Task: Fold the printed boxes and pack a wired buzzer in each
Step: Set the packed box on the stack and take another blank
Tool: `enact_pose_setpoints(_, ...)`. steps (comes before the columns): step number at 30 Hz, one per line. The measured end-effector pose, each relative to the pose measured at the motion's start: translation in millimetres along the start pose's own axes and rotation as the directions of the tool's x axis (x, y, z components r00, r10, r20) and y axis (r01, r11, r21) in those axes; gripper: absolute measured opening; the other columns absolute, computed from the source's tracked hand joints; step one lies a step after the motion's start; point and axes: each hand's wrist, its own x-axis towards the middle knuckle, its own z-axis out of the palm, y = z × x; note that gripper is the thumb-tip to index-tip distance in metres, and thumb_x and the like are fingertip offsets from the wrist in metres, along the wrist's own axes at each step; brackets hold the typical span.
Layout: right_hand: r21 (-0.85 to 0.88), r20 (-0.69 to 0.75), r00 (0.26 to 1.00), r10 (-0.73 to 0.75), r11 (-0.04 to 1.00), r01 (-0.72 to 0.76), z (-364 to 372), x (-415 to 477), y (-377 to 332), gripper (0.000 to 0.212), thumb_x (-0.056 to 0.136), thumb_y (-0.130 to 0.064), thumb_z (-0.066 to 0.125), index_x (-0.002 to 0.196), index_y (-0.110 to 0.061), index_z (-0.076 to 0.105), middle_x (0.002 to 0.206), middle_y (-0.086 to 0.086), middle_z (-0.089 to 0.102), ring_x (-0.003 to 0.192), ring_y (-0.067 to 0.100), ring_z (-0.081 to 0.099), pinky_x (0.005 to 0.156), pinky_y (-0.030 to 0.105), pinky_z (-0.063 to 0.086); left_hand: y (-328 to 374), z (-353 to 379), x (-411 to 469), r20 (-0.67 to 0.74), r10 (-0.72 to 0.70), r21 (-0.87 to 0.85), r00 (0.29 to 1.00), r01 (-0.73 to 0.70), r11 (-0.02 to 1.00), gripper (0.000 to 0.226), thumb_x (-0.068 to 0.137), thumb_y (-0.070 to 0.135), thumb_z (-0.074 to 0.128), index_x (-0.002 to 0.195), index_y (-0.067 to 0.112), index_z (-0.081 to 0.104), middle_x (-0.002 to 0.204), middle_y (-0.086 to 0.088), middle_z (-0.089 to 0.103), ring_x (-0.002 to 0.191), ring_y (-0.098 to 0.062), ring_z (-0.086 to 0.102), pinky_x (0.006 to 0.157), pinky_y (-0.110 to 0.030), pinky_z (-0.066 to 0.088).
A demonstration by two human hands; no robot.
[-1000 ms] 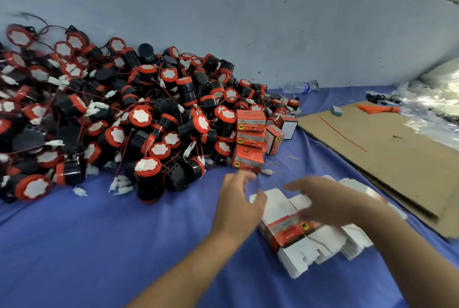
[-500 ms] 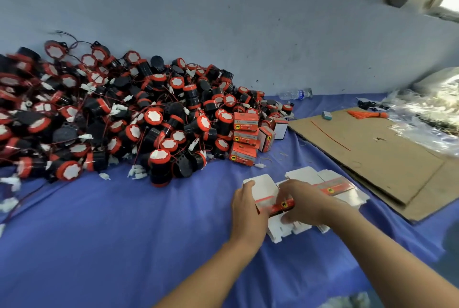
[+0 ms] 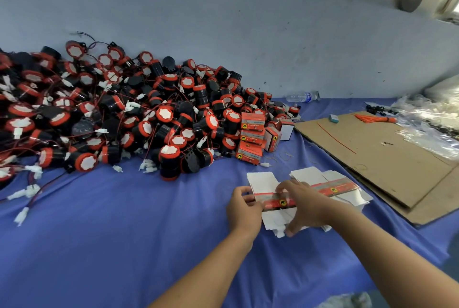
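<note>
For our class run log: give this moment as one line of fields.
stage: box folding | left hand: pinches flat box | right hand: grips same box | buzzers: piled, untouched

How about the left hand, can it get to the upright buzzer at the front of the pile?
Probably yes, once it lets go: the left hand pinches the flat box, but only bare blue cloth lies between it and that upright buzzer.
</note>
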Motion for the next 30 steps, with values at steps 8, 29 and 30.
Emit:
enact_pose_setpoints(8,0.015,-0.063,0.997,-0.039,0.999,0.04,-14.5,-5.3,-3.2,0.092,0.052,-0.047,0.096,0.123,-0.047,0.037,0.134,-0.013,0.039,0.119,0.014,0.037,0.1,0.038,0.043,13.5,-5.3,-4.1,0.066,0.017,-0.294,0.998,0.003,0.956,0.035,0.096,0.001,0.065,0.115,0.031,0.062,0.103,-0.009,0.073,0.097,-0.026,0.073,0.084,-0.042,0.062)
enact_pose_setpoints(29,0.953,-0.257,0.946,-0.199,-0.216,0.213,-1.8,-92.4,-196.4,0.027,0.088,-0.024,0.072,0.111,-0.011,0.077,0.119,0.02,0.072,0.104,0.028,0.068,0.099,0.045,0.05,65.7,-217.9,-124.7,0.203,0.439,-0.153,0.875,-0.414,0.897,0.068,0.079,0.071,0.07,0.139,0.041,0.06,0.14,0.014,0.062,0.129,-0.007,0.059,0.102,-0.028,0.051)
enact_pose_setpoints(30,0.933,-0.212,0.951,-0.225,-0.335,0.129,1.0,-97.0,-207.8,0.025,0.087,-0.025,0.072,0.107,-0.012,0.078,0.113,0.016,0.074,0.1,0.025,0.069,0.093,0.041,0.052,67.3,-237.0,-132.6,0.202,0.466,-0.113,0.861,-0.452,0.885,0.084,0.07,0.071,0.079,0.144,0.041,0.054,0.145,0.016,0.057,0.133,-0.003,0.054,0.101,-0.024,0.05)
